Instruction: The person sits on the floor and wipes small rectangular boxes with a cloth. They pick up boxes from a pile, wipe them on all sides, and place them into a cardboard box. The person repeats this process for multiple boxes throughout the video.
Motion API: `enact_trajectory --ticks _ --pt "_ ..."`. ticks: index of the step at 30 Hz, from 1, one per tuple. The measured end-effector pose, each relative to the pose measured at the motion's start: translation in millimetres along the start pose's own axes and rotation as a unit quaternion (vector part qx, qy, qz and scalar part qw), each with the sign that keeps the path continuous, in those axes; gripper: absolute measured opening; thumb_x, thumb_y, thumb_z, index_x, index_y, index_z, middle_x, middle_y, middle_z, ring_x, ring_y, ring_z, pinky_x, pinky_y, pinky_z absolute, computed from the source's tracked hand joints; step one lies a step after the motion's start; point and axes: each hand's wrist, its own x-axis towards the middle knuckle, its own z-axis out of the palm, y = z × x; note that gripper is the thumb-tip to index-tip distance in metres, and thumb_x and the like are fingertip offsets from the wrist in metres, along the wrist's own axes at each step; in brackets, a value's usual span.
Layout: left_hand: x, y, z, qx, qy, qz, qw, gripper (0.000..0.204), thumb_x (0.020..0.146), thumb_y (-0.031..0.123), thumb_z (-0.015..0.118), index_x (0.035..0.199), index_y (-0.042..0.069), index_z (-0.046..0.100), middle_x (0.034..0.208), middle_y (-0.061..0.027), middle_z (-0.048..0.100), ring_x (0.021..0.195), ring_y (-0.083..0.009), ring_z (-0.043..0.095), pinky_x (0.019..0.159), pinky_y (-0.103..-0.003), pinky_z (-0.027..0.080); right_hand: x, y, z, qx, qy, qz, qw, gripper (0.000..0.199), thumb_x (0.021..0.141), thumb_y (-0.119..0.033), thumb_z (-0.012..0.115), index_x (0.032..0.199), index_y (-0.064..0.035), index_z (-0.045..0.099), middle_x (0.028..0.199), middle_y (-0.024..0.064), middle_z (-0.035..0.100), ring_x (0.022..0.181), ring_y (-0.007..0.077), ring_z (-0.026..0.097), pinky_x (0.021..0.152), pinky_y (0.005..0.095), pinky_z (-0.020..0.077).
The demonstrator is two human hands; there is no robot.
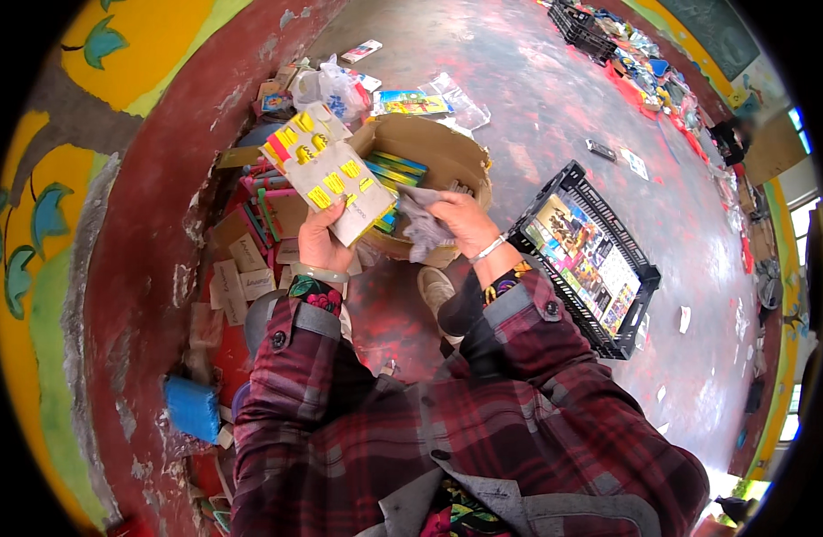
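in my left hand [322, 240] i've got a pale card with yellow pieces on it [337, 190], fingers closed on its lower edge, held tilted just over the rim of the cardboard box [447, 157]. my right hand [460, 221] is gripped around a grey cloth [420, 225], bunched up right beside the card and in front of the box. inside the box i can see a stack of flat colourful things [395, 168], edges green and yellow. below my hands a shoe [436, 288] stands on the floor [537, 80], which is worn red concrete, scuffed to grey in patches and speckled with bits of paper. to my right sits a black plastic crate [554, 192] with colourful booklets lying flat in it. on my left, more cards and a clear plastic bag [338, 88] are piled against a low red wall [152, 224]; above it there are yellow and green painted shapes. far across the room another black crate [577, 27] and a row of bright items lie along the opposite wall.
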Motion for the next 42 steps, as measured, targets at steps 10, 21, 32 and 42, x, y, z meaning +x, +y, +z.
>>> enact_trajectory --ticks 10,21,32,42 --pt "-6.5 3.8 8.2 0.131 -0.060 -0.065 0.987 0.056 0.073 0.003 0.061 0.125 -0.004 0.042 0.116 -0.0153 0.056 0.105 -0.0281 0.057 0.093 -0.040 0.043 -0.7 -10.7 -8.5 -0.194 -0.041 -0.117 0.973 0.033 0.086 -0.026 0.060 0.107 -0.0005 0.061 0.100 0.0053 0.062 0.089 0.0118 0.056 0.079 0.0240 0.0442" --pt "1.6 -5.0 15.5 0.192 -0.058 -0.085 0.976 0.043 0.083 0.013 0.060 0.123 0.002 0.046 0.113 -0.0074 0.058 0.105 -0.0176 0.053 0.091 -0.035 0.040 30.1 -56.1 -10.9 -0.320 -0.176 -0.082 0.927 0.028 0.081 -0.020 0.065 0.101 0.0000 0.062 0.087 0.0021 0.063 0.082 0.0083 0.054 0.076 0.0256 0.0451" --pt "-9.5 50.0 1.3 0.088 0.088 -0.025 0.992 0.037 0.088 0.024 0.052 0.117 0.002 0.050 0.122 -0.0123 0.052 0.115 -0.0212 0.047 0.095 -0.036 0.038 106.4 -77.8 -77.0 -0.858 -0.053 -0.218 0.463 0.008 0.080 -0.014 0.052 0.087 -0.0102 0.054 0.084 0.0103 0.058 0.080 0.0294 0.062 0.069 0.0402 0.0495" --pt "-11.9 56.5 0.7 0.012 0.055 -0.070 0.996 0.037 0.088 0.025 0.051 0.117 0.001 0.050 0.122 -0.0154 0.052 0.120 -0.0265 0.043 0.096 -0.039 0.038 191.1 46.5 -160.2 -0.906 -0.210 -0.178 0.321 0.013 0.079 -0.016 0.053 0.082 -0.0129 0.065 0.080 0.0063 0.060 0.076 0.0226 0.063 0.065 0.0351 0.0483"
